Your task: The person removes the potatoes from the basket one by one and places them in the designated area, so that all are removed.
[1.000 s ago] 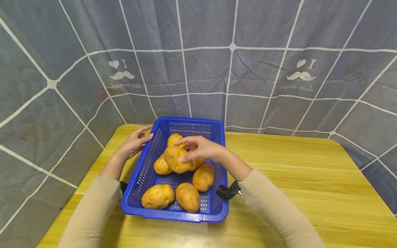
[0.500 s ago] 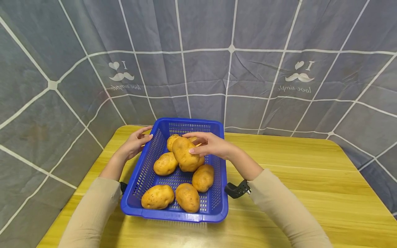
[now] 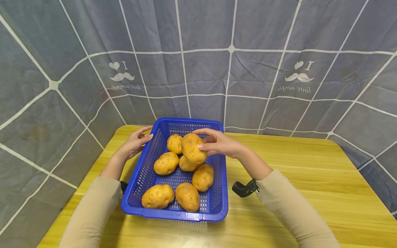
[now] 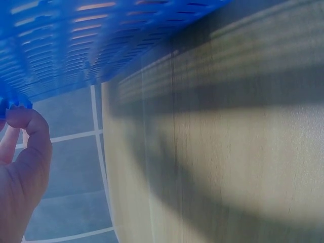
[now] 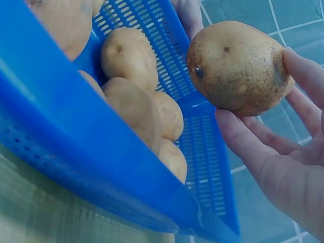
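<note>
A blue plastic basket (image 3: 173, 215) with slotted walls stands on the wooden table. My right hand (image 3: 221, 143) pinches a large potato (image 3: 193, 148) between thumb and fingers, over the basket's far right part. In the right wrist view this potato (image 5: 238, 68) shows dark specks and hangs higher than the basket's rim. My left hand (image 3: 134, 144) grips the basket's left rim near the far corner; in the left wrist view its thumb (image 4: 38, 131) bends against the blue edge. Below, several potatoes lie in the basket, among them one at the near left (image 3: 158, 196).
The yellow wood-grain table (image 3: 297, 179) extends to the right of the basket. A grey curtain (image 3: 204, 72) with white lines hangs behind and to the left. A black wrist strap (image 3: 245, 188) is on the right forearm, just outside the basket's right wall.
My right hand has moved the held potato rightward and slightly farther away, uncovering the potatoes beneath. The left hand and the basket have stayed in place.
</note>
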Tool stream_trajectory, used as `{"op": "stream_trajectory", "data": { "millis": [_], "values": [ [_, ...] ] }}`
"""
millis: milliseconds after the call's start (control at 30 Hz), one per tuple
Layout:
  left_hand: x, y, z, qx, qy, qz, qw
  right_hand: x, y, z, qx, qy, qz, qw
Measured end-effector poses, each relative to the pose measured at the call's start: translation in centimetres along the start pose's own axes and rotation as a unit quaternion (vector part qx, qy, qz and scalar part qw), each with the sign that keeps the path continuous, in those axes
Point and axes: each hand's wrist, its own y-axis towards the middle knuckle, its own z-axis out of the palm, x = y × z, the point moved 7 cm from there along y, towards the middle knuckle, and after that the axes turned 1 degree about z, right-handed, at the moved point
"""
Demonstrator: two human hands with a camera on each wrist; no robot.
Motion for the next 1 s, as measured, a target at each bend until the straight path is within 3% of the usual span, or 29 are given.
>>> {"op": "stream_trajectory", "data": {
  "millis": [300,1000],
  "values": [
    [-0.2,0.0,0.0,0.004,0.006,0.0,1.0,-0.1,-0.9,-1.2,-0.004,0.009,-0.001,1.0],
    [0.2,-0.1,-0.1,0.007,0.014,0.005,0.9999,-1.6,-3.7,-4.6,-0.067,0.013,0.014,0.998]
  ]
}}
